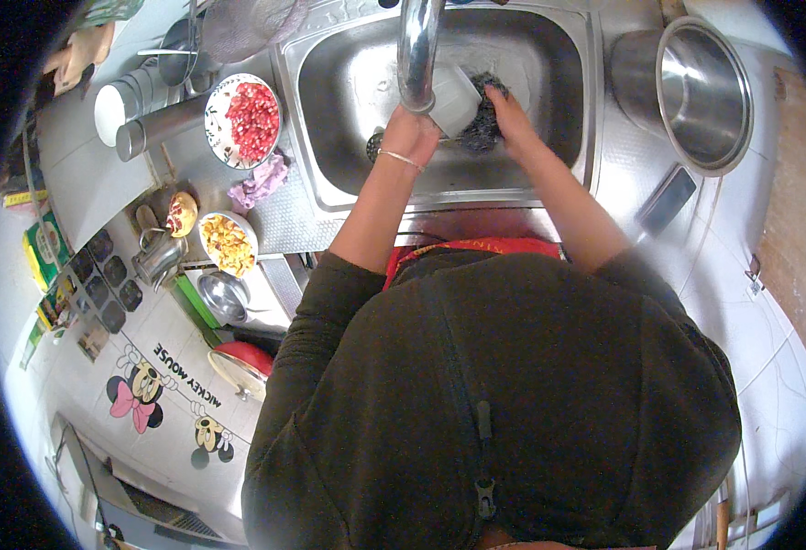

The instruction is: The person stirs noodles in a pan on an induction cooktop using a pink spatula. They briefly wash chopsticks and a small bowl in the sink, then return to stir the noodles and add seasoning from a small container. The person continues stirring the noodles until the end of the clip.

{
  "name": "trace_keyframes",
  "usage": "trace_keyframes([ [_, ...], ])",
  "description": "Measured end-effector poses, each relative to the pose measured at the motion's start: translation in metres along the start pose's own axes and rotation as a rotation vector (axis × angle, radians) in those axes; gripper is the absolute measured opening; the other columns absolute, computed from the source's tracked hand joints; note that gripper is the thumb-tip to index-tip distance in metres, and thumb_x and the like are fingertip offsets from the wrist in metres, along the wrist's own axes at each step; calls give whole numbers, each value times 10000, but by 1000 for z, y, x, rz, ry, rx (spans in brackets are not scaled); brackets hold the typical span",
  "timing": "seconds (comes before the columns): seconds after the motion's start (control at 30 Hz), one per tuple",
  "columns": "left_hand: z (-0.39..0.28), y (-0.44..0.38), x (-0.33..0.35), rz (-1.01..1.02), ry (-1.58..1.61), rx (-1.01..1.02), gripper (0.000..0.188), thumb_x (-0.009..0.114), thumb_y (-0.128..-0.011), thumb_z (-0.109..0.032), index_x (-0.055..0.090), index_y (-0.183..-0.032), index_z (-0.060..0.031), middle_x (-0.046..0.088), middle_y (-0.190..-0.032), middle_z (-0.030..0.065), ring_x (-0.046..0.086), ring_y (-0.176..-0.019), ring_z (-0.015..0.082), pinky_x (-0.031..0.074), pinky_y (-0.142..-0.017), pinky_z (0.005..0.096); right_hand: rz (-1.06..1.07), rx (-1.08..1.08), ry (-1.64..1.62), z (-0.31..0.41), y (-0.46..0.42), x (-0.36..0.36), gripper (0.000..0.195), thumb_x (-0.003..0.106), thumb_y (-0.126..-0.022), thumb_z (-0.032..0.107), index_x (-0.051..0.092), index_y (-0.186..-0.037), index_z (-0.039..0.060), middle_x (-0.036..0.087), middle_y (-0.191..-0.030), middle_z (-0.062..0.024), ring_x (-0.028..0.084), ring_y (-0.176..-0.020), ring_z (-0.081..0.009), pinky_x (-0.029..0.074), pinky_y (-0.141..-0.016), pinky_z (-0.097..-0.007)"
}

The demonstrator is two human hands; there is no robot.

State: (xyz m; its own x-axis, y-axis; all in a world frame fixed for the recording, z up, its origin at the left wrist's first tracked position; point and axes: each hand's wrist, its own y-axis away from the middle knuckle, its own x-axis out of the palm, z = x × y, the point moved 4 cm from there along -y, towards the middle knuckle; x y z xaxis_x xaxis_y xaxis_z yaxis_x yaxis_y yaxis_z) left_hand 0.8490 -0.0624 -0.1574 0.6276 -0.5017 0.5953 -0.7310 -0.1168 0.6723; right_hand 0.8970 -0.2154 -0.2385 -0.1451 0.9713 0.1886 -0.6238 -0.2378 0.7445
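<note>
Under the metal faucet (pixel 418 55), my left hand (pixel 411 134) grips a whitish, partly see-through container (pixel 456 103), tilted over the stainless-steel sink basin (pixel 348 103). The faucet's spout hides part of the container and of my fingers. To its right, my right hand (pixel 511 118) holds a dark, stringy wet mass (pixel 480 127) low in the basin. This mass touches the container's edge; what it is made of I cannot tell. Most of my right fingers are hidden by it. A drain strainer (pixel 374 144) shows at the basin's left, beside my left wrist.
Left of the sink stand a patterned bowl (pixel 216 130) of pomegranate seeds, a crumpled purple cloth (pixel 262 182), a white bowl (pixel 255 242) of yellow pieces and a cut pomegranate (pixel 181 214). At right are a large steel pot (pixel 705 96) and a phone (pixel 669 199).
</note>
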Motion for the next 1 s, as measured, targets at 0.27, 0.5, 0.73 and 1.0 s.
trace_keyframes([
  [0.27,5,1,-9,-114,-1503,410,297,540,-911,-182,608,-1141,-6,667,-1003,206,640,-937,346,487,-825,416,-60,-71,-27,13,48,26,700,674,-828,384,384,-1325,-14,549,-1189,-146,548,-1037,-225,441,-904,-342],
  [0.5,11,21,3,98,-2043,594,220,541,-885,-181,661,-1065,-143,664,-753,148,638,-769,347,464,-744,477,55,-35,266,22,25,20,760,746,-738,360,415,-1308,-17,590,-1097,-122,585,-961,-193,471,-844,-323],
  [0.73,-44,63,20,-50,-1764,1044,283,623,-814,-162,631,-1097,-147,594,-1104,165,583,-1012,322,353,-988,481,41,-85,244,17,21,10,632,697,-746,236,474,-1290,2,603,-1117,-125,582,-1000,-203,456,-880,-325],
  [1.0,-32,23,-39,-177,-452,18,721,691,-814,-209,315,-1429,-172,465,-1292,142,540,-1109,275,514,-784,405,211,-111,379,29,11,-4,700,716,-781,317,433,-1345,14,557,-1225,-154,530,-1130,-234,397,-986,-338],
])
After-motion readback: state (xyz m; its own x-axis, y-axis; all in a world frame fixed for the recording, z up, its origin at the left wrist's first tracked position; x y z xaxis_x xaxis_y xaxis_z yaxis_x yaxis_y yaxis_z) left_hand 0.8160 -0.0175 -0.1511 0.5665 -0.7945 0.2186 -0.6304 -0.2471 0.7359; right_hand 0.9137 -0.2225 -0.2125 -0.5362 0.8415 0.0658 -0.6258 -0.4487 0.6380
